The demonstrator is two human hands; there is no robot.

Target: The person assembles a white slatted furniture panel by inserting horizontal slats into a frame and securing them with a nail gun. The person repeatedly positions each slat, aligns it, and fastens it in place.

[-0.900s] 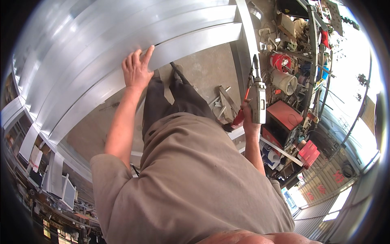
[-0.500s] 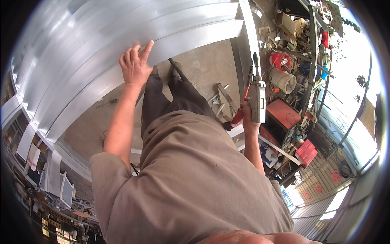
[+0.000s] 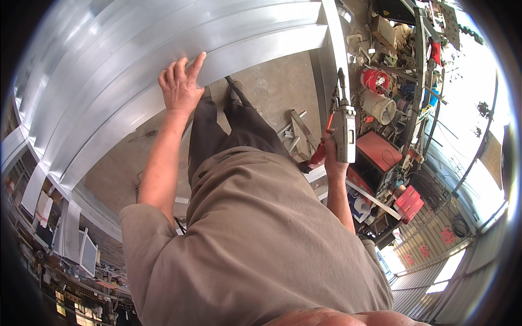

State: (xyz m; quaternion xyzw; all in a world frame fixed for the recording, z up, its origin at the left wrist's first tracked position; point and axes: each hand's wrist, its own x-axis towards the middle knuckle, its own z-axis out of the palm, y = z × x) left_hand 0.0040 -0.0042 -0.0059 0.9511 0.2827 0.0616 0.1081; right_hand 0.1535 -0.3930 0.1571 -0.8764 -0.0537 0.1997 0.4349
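Note:
My left hand [image 3: 181, 87] rests on the near edge of a large structure of shiny metal beams [image 3: 125, 92], its fingers spread and bent over the surface. At the right, my right hand [image 3: 332, 155] is closed round the grip of a gun-shaped tool [image 3: 345, 130]. The tool has a grey metal housing, a red part near the grip and a long dark tip pointing away from me. Its tip lies in front of the pale upright end beam [image 3: 336, 43]. The exact kind of tool is unclear, and my fingers partly hide its grip.
Metal offcuts [image 3: 302, 130] lie on the concrete floor [image 3: 272, 81] near my feet. Cluttered on the right are a red bucket [image 3: 374, 80], a whitish bucket [image 3: 380, 108], a red-topped cabinet [image 3: 379, 150] and a red box [image 3: 409, 204]. Metal framing [image 3: 65, 233] stands at the left.
The tool in my right hand has shifted very slightly. My left hand stays on the metal beam, almost unmoved.

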